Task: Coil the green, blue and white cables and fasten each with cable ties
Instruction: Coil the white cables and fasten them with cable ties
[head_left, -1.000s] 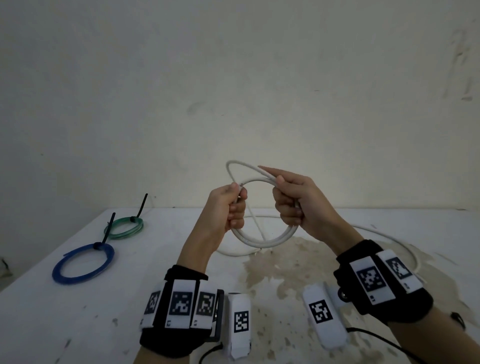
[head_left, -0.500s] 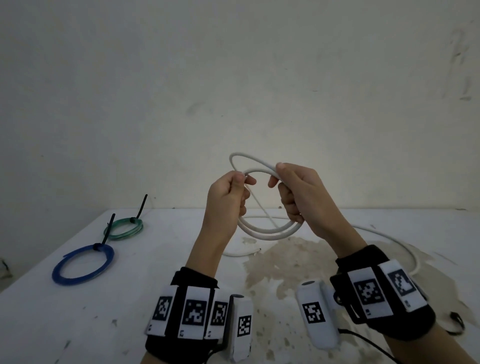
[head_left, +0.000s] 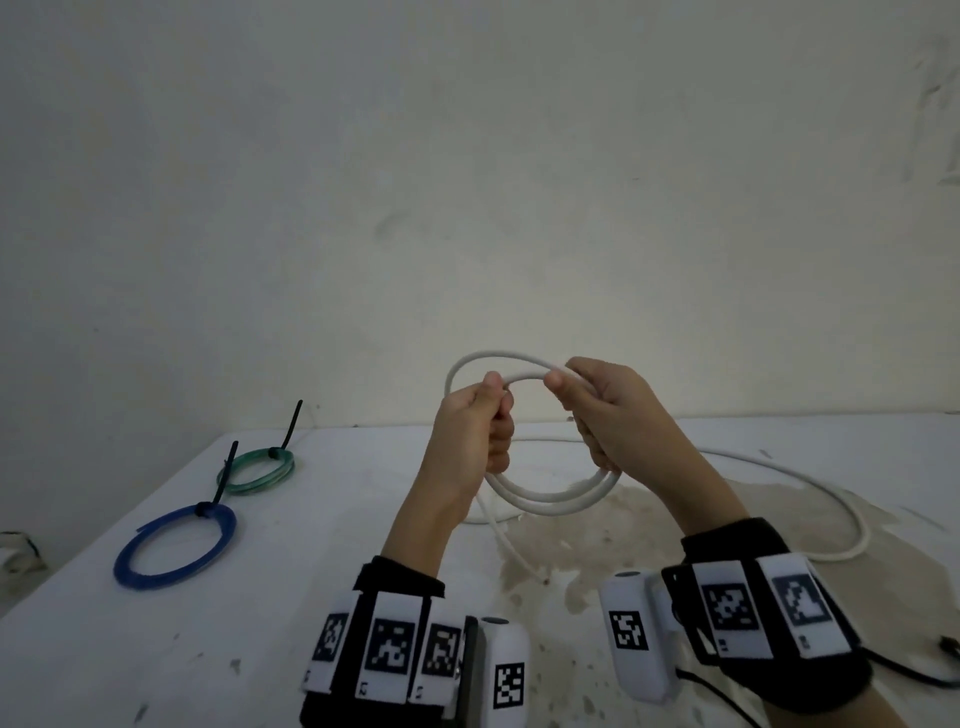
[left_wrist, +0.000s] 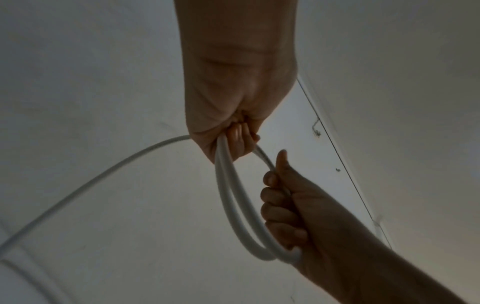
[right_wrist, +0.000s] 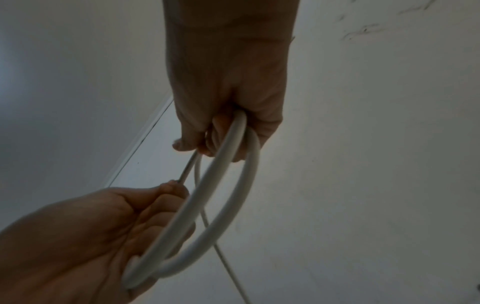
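Observation:
Both hands hold a white cable (head_left: 550, 500) up above the table, wound into a couple of loops. My left hand (head_left: 480, 423) grips the left side of the coil in a fist. My right hand (head_left: 597, 410) grips the right side, fingers curled round the strands. The wrist views show the same: the left hand (left_wrist: 233, 142) and right hand (right_wrist: 221, 139) each wrapped round the white loops (left_wrist: 241, 226) (right_wrist: 207, 205). The cable's loose tail (head_left: 810, 493) runs over the table to the right. A blue coil (head_left: 174, 545) and a green coil (head_left: 257, 470) lie at the left, each with a black tie.
The white table (head_left: 260, 623) has a brown stained patch (head_left: 597, 545) beneath the hands. A plain wall (head_left: 467, 208) rises just behind the table's back edge. A dark cord (head_left: 924, 670) trails off at the lower right.
The right hand has brought another turn of white cable onto the coil and closed its fingers round it. Both hands have shifted slightly and the coil hangs rounder.

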